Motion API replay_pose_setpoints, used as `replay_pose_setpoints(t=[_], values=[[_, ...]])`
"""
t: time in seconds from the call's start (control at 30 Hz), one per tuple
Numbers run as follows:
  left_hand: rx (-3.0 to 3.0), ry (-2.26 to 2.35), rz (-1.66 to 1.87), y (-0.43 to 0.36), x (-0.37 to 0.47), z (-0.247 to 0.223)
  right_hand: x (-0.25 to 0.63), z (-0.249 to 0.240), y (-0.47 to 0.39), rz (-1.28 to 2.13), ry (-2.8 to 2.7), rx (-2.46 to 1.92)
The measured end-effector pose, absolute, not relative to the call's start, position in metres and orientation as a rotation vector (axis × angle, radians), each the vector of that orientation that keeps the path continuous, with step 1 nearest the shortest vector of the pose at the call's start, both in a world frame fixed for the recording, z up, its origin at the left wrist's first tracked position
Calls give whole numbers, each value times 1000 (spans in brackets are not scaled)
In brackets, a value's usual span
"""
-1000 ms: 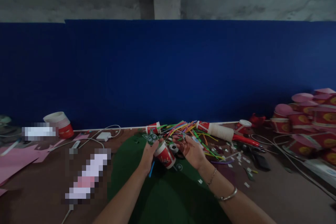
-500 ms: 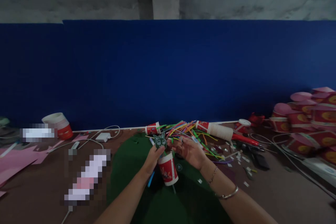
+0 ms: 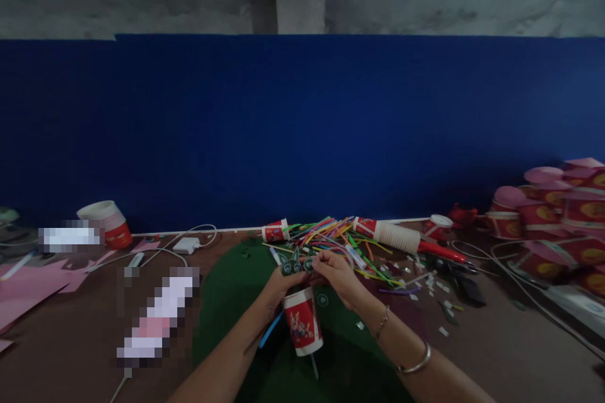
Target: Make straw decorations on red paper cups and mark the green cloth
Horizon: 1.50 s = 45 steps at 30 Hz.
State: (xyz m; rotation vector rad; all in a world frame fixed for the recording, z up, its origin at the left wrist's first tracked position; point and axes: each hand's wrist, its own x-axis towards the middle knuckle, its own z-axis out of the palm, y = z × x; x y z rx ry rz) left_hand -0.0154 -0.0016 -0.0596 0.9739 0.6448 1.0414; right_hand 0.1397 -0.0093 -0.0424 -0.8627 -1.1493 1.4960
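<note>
My left hand (image 3: 280, 286) is closed on a dark green paper figure (image 3: 290, 266) with pointed ears and a drawn face, joined above a red and white paper cup (image 3: 303, 322). The cup hangs tilted, with a thin pale stick (image 3: 314, 366) poking out below it. Close beside the figure, my right hand (image 3: 336, 274) pinches a small round dark green paper piece (image 3: 309, 264) with a pale drawing. Another round green piece (image 3: 322, 300) lies on the green sheet (image 3: 236, 302) under my hands. A blue strip (image 3: 270, 330) shows at the cup's left.
Colourful pipe cleaners (image 3: 326, 231) lie heaped behind my hands. A stack of paper cups (image 3: 397, 236), red-handled scissors (image 3: 444, 252) and paper scraps are at right. Red cups with pink tops (image 3: 543, 217) pile up far right. A white charger (image 3: 186, 245) and pink paper (image 3: 35, 286) lie left.
My right hand has come in against the figure, its fingers now pinched on the round piece. The figure and cup have dropped slightly lower and nearer to me in my left hand.
</note>
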Motion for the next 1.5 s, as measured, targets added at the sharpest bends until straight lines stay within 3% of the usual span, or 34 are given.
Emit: replay_pose_setpoints(t=[0.9,1.5], values=[[905,726,1012,-3,-12,-60,142,-40,-6,1441,-1322,-1010],[1043,763,987,-5,-10,-55,151,-52,3,1200,-1528,-1162]])
